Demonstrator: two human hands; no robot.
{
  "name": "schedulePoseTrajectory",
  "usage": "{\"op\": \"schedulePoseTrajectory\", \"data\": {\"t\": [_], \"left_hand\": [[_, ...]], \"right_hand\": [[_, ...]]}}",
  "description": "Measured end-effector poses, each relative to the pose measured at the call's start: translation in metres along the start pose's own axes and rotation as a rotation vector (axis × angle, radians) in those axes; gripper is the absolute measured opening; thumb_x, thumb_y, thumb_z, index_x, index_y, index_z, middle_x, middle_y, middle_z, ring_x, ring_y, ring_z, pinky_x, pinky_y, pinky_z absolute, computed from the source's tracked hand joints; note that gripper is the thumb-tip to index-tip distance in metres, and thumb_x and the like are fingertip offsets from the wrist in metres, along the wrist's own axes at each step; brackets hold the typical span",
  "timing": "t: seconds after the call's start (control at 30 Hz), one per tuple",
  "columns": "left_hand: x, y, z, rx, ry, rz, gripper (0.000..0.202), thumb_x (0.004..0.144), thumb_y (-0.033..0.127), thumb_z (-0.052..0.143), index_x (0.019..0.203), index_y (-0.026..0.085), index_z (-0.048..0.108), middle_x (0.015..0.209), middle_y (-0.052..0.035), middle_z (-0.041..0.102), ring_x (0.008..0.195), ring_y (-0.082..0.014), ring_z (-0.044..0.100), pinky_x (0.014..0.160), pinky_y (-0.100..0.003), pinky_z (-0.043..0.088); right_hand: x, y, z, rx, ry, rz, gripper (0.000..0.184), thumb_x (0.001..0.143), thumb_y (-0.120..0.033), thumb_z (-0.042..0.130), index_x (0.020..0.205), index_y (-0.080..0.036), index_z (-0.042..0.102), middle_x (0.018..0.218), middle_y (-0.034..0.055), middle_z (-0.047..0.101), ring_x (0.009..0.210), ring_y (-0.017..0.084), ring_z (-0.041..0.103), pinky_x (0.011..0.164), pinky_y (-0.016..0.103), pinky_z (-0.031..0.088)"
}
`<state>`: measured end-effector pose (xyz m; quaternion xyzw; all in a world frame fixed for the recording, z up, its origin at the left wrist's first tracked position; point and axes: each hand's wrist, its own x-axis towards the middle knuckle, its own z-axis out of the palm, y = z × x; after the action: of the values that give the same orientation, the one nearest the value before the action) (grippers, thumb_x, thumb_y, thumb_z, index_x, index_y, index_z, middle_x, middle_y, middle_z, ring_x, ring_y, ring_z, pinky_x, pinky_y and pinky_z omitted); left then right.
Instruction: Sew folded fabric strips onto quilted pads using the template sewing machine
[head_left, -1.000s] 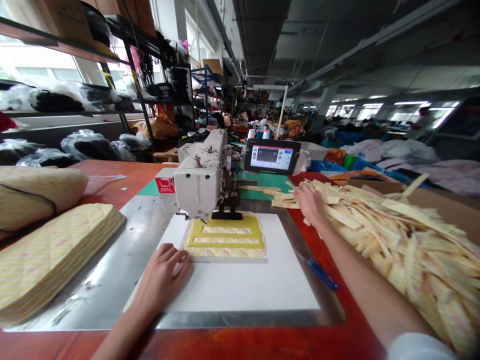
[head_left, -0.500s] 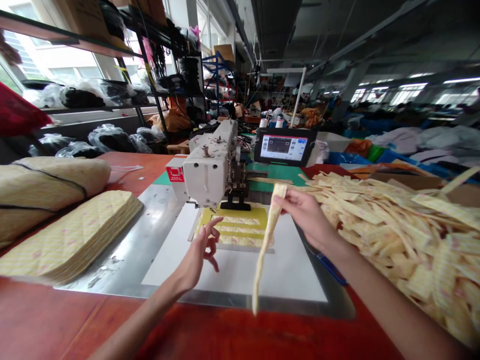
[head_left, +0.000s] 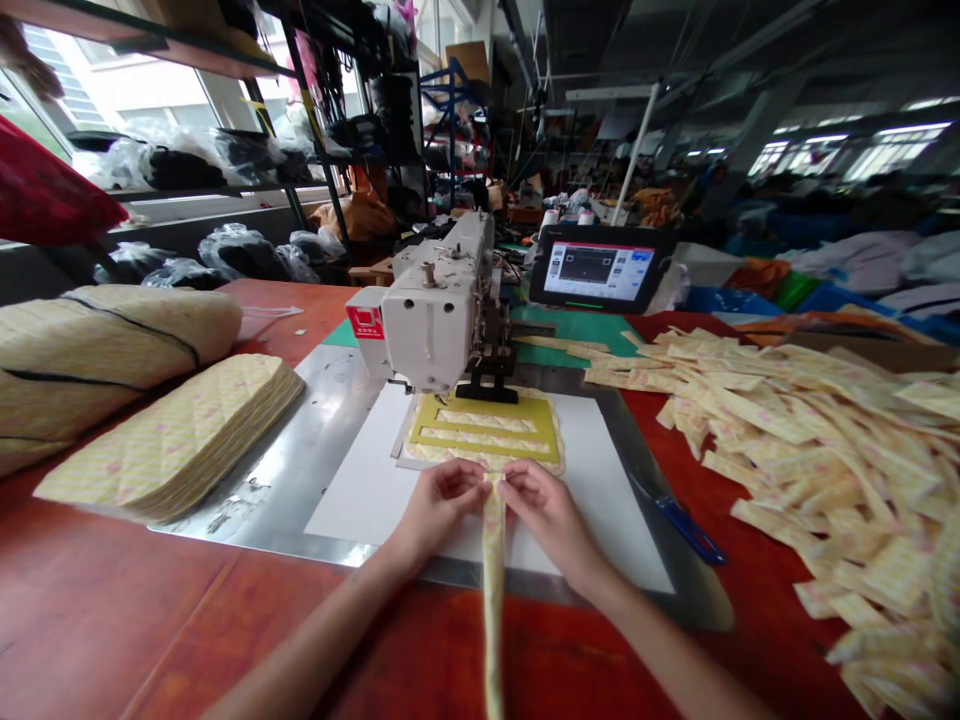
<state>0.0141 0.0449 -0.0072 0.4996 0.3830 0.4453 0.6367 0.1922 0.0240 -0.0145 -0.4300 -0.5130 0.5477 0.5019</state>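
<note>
My left hand [head_left: 441, 500] and my right hand [head_left: 541, 505] pinch the top end of a long yellow fabric strip [head_left: 493, 590] between them. The strip hangs down toward me over the table edge. Both hands sit just in front of a yellow template frame [head_left: 486, 432] that lies on a quilted piece on the white board [head_left: 375, 490]. Behind it stands the white sewing machine [head_left: 435, 320] with its black presser foot on the frame.
A stack of quilted yellow pieces [head_left: 180, 435] and tied bundles [head_left: 97, 350] lie at left. A big heap of yellow strips [head_left: 810, 440] covers the right side. A blue pen [head_left: 686, 525] lies beside the board. A control screen [head_left: 596, 270] stands behind the machine.
My right hand took a strip from the heap and carried it to the centre. My left hand left the board's corner and joined it, so both hands now hold the strip's end.
</note>
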Motion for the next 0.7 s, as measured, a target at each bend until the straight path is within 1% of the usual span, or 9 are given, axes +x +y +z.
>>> {"op": "schedulePoseTrajectory", "data": {"t": [0.17,0.23,0.33,0.47,0.6,0.7], "left_hand": [[-0.0011,-0.0002,0.0014,-0.044,-0.038,0.017,0.041,0.077,0.049,0.087,0.093,0.016,0.07,0.077,-0.0021,0.069,0.07,-0.0146,0.063,0.068,-0.025,0.05],[-0.0023,-0.0011,0.0022,-0.036,-0.028,0.039,0.036,0.078,0.047,0.086,0.089,0.016,0.071,0.078,-0.002,0.069,0.072,-0.0141,0.063,0.069,-0.024,0.049],[-0.0038,-0.001,0.0028,-0.026,-0.014,0.051,0.034,0.078,0.046,0.086,0.084,0.016,0.072,0.079,-0.0024,0.069,0.074,-0.0146,0.063,0.072,-0.024,0.05],[-0.0044,-0.0003,0.0013,0.007,-0.007,0.041,0.034,0.08,0.049,0.082,0.086,0.016,0.075,0.08,-0.0039,0.072,0.076,-0.0175,0.066,0.077,-0.028,0.053],[-0.005,-0.0013,0.001,0.06,0.012,0.07,0.034,0.077,0.047,0.086,0.085,0.015,0.077,0.081,-0.0057,0.074,0.076,-0.0184,0.067,0.077,-0.029,0.053],[-0.0064,-0.0015,0.0034,0.059,0.038,0.115,0.033,0.077,0.046,0.087,0.084,0.016,0.075,0.084,-0.0061,0.075,0.078,-0.0184,0.068,0.078,-0.029,0.055]], "right_hand": [[-0.0024,-0.0014,-0.0011,-0.002,0.016,-0.041,0.029,0.086,-0.047,0.079,0.095,-0.022,0.067,0.084,0.0016,0.071,0.08,0.018,0.069,0.072,0.027,0.056],[-0.003,-0.0022,-0.0022,-0.012,0.027,-0.061,0.026,0.086,-0.045,0.079,0.094,-0.022,0.069,0.087,0.002,0.072,0.083,0.018,0.068,0.074,0.027,0.055],[-0.0032,-0.002,-0.0033,-0.029,0.04,-0.093,0.023,0.086,-0.044,0.079,0.089,-0.023,0.071,0.087,0.0016,0.071,0.082,0.018,0.068,0.074,0.027,0.055],[-0.0049,0.0008,-0.0023,-0.053,0.057,-0.113,0.025,0.085,-0.047,0.078,0.086,-0.023,0.071,0.086,0.0026,0.072,0.082,0.02,0.071,0.077,0.031,0.058],[-0.0073,0.0001,-0.0014,-0.085,0.07,-0.134,0.027,0.087,-0.051,0.076,0.087,-0.024,0.072,0.088,0.0038,0.073,0.085,0.022,0.071,0.079,0.032,0.058],[-0.0069,-0.0034,-0.0012,-0.069,0.066,-0.088,0.031,0.088,-0.054,0.074,0.09,-0.023,0.072,0.091,0.0039,0.073,0.088,0.022,0.071,0.08,0.032,0.058]]}}
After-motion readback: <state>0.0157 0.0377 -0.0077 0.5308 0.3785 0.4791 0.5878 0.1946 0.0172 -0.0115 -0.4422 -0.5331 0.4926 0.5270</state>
